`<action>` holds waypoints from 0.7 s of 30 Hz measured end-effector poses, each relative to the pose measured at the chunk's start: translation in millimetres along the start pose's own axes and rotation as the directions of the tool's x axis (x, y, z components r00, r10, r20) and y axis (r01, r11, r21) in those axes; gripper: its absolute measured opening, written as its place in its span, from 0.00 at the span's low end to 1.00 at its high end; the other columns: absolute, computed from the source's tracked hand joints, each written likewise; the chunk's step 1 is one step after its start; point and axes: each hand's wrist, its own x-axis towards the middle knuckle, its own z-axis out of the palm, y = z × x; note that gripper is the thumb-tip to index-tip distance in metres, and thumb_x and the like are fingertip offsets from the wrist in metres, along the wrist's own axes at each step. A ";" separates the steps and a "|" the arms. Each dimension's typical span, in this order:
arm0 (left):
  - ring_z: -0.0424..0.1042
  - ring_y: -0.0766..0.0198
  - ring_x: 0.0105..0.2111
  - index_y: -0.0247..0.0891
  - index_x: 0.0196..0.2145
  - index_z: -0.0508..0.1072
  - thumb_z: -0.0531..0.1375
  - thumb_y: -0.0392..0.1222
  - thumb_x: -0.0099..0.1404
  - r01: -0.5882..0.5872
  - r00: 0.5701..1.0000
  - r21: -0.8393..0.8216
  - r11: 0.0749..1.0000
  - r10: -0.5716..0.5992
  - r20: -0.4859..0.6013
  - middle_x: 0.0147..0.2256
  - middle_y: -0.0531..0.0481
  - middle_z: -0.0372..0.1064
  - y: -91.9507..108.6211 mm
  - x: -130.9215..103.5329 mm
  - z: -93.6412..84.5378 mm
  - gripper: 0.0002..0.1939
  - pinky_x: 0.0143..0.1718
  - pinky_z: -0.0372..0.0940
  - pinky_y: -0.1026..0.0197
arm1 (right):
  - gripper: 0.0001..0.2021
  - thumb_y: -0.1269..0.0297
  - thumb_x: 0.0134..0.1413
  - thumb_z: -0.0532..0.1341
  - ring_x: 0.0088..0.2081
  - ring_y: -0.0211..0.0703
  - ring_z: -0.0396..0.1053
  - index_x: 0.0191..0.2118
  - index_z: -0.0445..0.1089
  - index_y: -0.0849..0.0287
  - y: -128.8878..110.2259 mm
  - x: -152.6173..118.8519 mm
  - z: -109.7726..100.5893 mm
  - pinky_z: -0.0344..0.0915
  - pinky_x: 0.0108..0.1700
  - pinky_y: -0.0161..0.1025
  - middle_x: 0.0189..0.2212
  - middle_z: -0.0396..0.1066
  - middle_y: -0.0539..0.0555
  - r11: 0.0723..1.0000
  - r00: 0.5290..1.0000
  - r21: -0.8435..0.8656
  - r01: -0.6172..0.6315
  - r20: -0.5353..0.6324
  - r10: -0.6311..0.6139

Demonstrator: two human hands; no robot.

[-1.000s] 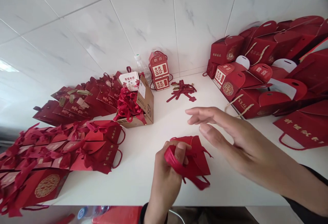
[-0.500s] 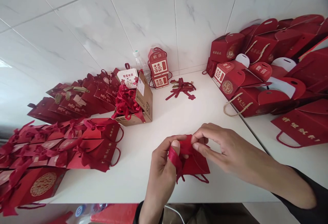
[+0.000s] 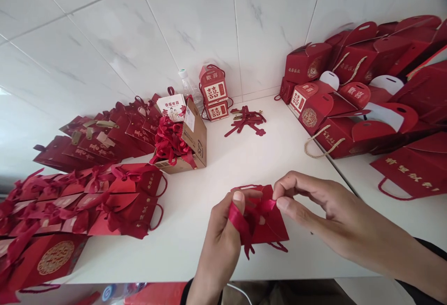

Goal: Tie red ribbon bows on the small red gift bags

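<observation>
Right hand (image 3: 324,202): fingertips pinching red ribbon (image 3: 268,205). Left hand (image 3: 221,233): ribbon clamped under thumb, overlapping the left side of the red box (image 3: 270,230) (nearer of the 2). Box lies on counter (image 3: 174,258), mostly between both hands; long axis unclear.

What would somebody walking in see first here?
Probably the crowd of red boxes on the right, and the rows of ribbon-tied boxes on the left. Between them, the left hand and right hand hold a shiny ribbon over a small red box.
</observation>
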 end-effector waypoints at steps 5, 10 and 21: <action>0.72 0.61 0.33 0.41 0.37 0.82 0.57 0.62 0.72 0.009 1.000 -0.056 0.998 -0.010 -0.025 0.33 0.46 0.77 -1.6 -2.4 -1.6 0.23 0.33 0.68 0.62 | 0.13 0.50 0.68 0.58 0.22 0.35 0.49 0.37 0.73 0.51 5.1 1.5 -1.3 0.45 0.20 0.34 0.26 0.65 0.45 0.999 0.999 -0.046 0.005 0.038 -0.004; 0.65 0.68 0.27 0.39 0.34 0.78 0.66 0.55 0.67 0.035 0.999 -0.220 0.975 -0.027 0.039 0.30 0.51 0.71 -6.3 -1.4 -6.0 0.15 0.25 0.63 0.69 | 0.13 0.51 0.69 0.57 0.20 0.33 0.48 0.36 0.72 0.52 11.8 1.1 -5.4 0.42 0.18 0.34 0.25 0.65 0.45 0.996 0.996 -0.079 -0.042 0.077 0.048; 0.73 0.61 0.37 0.42 0.36 0.78 0.64 0.37 0.65 -0.192 0.975 0.121 0.974 0.203 -0.091 0.36 0.49 0.76 -14.8 1.0 2.7 0.03 0.34 0.71 0.63 | 0.14 0.52 0.73 0.54 0.41 0.43 0.76 0.51 0.74 0.48 14.9 8.0 1.8 0.69 0.37 0.37 0.47 0.78 0.50 0.992 0.999 -0.126 0.014 0.044 -0.009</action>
